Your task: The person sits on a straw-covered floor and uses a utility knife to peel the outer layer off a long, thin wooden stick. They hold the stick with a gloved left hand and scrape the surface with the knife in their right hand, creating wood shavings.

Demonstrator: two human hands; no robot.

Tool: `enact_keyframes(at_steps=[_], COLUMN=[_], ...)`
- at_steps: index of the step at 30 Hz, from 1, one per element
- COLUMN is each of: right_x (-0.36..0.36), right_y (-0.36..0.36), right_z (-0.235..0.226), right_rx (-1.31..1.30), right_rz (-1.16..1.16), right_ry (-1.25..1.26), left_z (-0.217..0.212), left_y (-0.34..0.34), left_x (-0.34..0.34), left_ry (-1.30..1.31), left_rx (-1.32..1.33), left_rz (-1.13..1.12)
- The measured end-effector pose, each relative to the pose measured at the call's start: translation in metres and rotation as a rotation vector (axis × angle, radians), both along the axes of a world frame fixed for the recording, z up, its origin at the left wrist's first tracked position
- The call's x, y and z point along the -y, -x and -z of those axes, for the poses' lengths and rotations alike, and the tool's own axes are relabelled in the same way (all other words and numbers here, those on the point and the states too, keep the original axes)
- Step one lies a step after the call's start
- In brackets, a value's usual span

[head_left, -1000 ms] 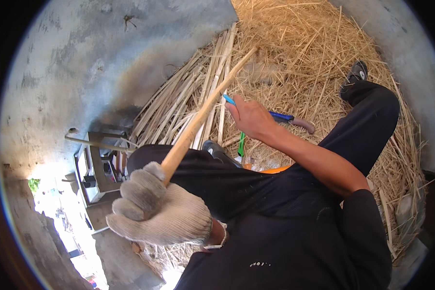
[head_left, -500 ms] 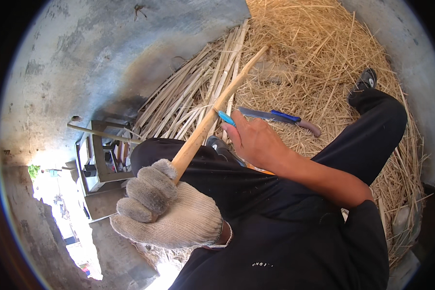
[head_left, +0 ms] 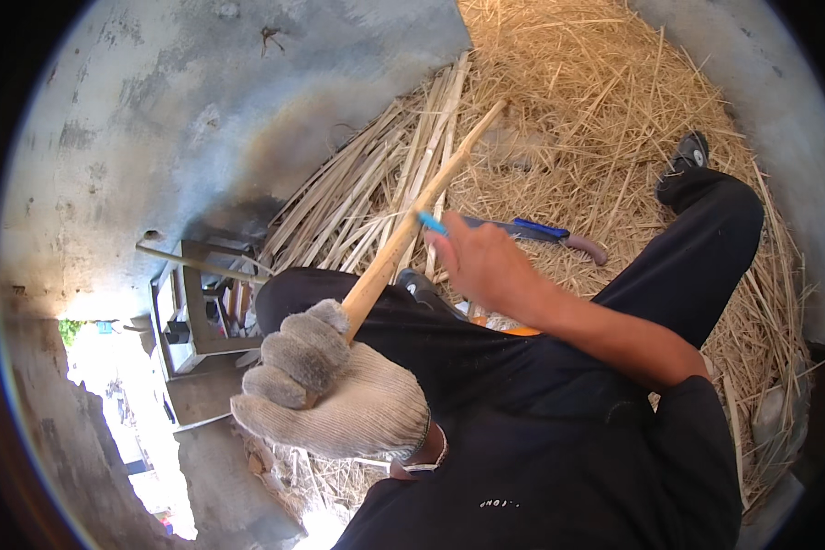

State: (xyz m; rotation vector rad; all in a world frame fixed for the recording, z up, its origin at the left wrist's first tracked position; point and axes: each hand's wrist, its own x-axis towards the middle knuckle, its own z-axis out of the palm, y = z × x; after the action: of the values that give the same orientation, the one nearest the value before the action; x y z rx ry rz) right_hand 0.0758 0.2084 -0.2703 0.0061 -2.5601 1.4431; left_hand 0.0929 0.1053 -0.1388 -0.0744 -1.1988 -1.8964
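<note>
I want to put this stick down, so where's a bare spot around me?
Bare patch: the grey concrete floor, left of the cane bundle and above the metal stand. Crowded: the straw heap ahead, where a knife lies, and the lap, taken by the gloved left hand holding the stick.

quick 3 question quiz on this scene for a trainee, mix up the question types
1. True or false: the left hand wears a knitted work glove and is closed in a grip around the wooden stick.
2. Multiple choice: what does the bare right hand hold? A) a red cup B) a thin blue tool C) a coil of rope
3. Fill in: the ground past the person's knees is covered with loose ____.

Key
1. True.
2. B, the thin blue tool, right beside the stick.
3. Straw; a bundle of pale split canes and a knife lie on it.
</note>
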Motion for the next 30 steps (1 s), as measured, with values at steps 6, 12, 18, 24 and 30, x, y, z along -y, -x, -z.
enact_keyframes(at_steps=[6,12,18,24,30], right_x=[-0.001,0.007,0.000,-0.007,-0.030], right_y=[-0.001,-0.015,-0.005,0.020,0.035], right_z=[-0.008,-0.010,0.001,0.019,0.038], right_rx=[-0.019,-0.062,-0.027,0.013,0.073], right_rz=[0.027,-0.057,-0.014,0.004,0.082], right_ry=[-0.003,0.042,-0.015,-0.086,-0.119], left_z=[-0.001,-0.003,0.001,-0.002,0.005], left_y=[0.000,0.003,0.001,0.003,0.002], left_x=[-0.002,0.004,0.003,0.013,0.000], left_ry=[-0.022,-0.033,-0.022,-0.012,-0.024], left_rx=[0.002,0.011,0.019,0.017,0.032], left_rz=[0.028,0.021,0.036,0.016,0.077])
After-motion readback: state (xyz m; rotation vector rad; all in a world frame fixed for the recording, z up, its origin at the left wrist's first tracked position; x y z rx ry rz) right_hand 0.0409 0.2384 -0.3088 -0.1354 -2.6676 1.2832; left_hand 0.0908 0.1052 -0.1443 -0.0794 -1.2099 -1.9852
